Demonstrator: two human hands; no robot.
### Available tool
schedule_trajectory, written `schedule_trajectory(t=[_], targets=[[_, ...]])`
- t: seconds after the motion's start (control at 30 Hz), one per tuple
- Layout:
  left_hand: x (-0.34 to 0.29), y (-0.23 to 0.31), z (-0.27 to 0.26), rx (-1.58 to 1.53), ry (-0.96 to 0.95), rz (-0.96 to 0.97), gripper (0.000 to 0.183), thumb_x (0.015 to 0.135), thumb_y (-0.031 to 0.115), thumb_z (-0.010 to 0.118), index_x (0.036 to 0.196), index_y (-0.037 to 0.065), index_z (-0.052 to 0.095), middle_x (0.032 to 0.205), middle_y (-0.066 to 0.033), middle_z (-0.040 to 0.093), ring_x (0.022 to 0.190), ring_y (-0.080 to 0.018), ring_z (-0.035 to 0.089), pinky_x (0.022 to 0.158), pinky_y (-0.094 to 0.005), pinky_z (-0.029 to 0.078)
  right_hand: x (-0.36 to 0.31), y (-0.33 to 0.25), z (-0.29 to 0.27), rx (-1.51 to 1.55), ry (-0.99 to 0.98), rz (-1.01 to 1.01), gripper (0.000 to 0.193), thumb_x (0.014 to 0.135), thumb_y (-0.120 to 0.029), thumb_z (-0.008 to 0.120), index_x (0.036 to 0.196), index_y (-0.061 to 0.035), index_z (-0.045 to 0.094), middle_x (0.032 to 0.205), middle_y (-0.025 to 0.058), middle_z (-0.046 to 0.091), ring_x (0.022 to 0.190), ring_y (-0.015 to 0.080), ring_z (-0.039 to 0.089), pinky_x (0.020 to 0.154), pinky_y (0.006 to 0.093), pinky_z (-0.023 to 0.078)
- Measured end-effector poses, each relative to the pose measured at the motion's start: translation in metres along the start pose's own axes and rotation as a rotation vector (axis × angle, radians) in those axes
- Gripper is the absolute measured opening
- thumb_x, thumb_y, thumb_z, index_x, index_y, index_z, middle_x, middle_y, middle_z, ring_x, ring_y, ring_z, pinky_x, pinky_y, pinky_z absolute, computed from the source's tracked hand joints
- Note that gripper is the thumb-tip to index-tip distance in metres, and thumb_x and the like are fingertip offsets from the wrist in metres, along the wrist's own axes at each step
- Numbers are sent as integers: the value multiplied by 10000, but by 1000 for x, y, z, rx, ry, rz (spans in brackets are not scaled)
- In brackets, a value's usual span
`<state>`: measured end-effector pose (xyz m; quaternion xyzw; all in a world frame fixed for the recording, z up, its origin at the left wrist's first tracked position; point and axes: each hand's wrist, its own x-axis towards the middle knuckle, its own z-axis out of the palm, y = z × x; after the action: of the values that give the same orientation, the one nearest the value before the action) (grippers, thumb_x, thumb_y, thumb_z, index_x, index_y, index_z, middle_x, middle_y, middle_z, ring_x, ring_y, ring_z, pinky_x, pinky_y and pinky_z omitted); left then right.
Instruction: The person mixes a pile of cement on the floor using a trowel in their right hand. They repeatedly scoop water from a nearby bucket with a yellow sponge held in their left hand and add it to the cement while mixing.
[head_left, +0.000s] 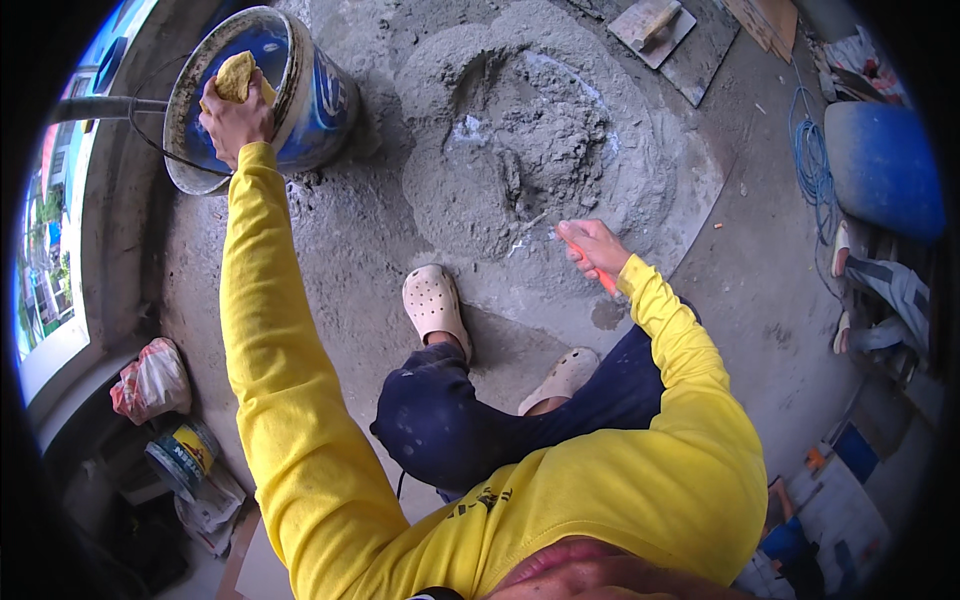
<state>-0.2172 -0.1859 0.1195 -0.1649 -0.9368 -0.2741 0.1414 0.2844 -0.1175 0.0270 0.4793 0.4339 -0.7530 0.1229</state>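
Note:
My left hand (238, 124) reaches over the mouth of a blue bucket (325, 105), its fingers closed around a yellow sponge (236, 77). The bucket is tilted toward me, and grey mortar crusts its rim. My right hand (594, 247) grips an orange-handled tool (607, 281) at the near edge of a wet mortar heap (560, 150). The working end of that tool blends into the grey mix, so its kind cannot be made out. The heap is ring-shaped, with a rough, lumpy middle.
A mortar board with a handle (652, 30) lies at the far right. Beyond the heap's right side are a coiled blue hose (812, 150) and a blue drum (880, 165). A plastic bag (155, 378) and a paint pail (183, 455) stand at the left. My clogs (435, 305) are close to the mortar.

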Motion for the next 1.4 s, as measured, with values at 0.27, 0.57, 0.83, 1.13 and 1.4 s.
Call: schedule_trajectory(t=[0.27, 0.57, 0.83, 1.13, 1.4], targets=[[1, 13, -3, 24, -31, -12, 717, 782, 595, 687, 1377, 275, 446, 1293, -155, 514, 1155, -361, 578, 975, -458, 453, 105, 10, -8, -913, 162, -318, 521, 946, -457, 537, 753, 25, 577, 710, 217, 575, 669, 371, 552, 694, 459, 463], [0, 8, 5, -25, -14, 10, 707, 779, 587, 693, 1364, 262, 467, 1309, -158, 513, 1191, -360, 555, 996, -451, 436, 81, -26, -80, -423, 177, -41, 475, 958, -510, 524, 828, -54, 550, 619, 20, 476, 386, 87, 385, 334, 276, 330], [4, 1, 3, -10, 1, 1, 760, 748, 662, 675, 1367, 265, 484, 1314, -160, 525, 1203, -352, 548, 998, -460, 433, -19, -19, -83, -279, 109, 54, 495, 971, -548, 483, 886, -62, 529, 602, -22, 438, 412, 60, 380, 351, 250, 329], [6, -2, 11, 1, 18, 52, 727, 772, 631, 671, 1373, 279, 463, 1320, -155, 515, 1185, -360, 563, 984, -469, 443, 45, -62, -92, -1577, 30, -109, 595, 938, -605, 450, 1020, -52, 656, 998, 206, 680, 1006, 407, 630, 871, 498, 482], [5, 7, 6, 5, -4, -4, 747, 756, 646, 673, 1369, 264, 483, 1312, -150, 532, 1184, -353, 562, 989, -463, 439, 66, -101, -122, -1483, 103, -155, 581, 950, -568, 462, 1021, -23, 650, 953, 223, 682, 946, 412, 641, 860, 475, 481]])
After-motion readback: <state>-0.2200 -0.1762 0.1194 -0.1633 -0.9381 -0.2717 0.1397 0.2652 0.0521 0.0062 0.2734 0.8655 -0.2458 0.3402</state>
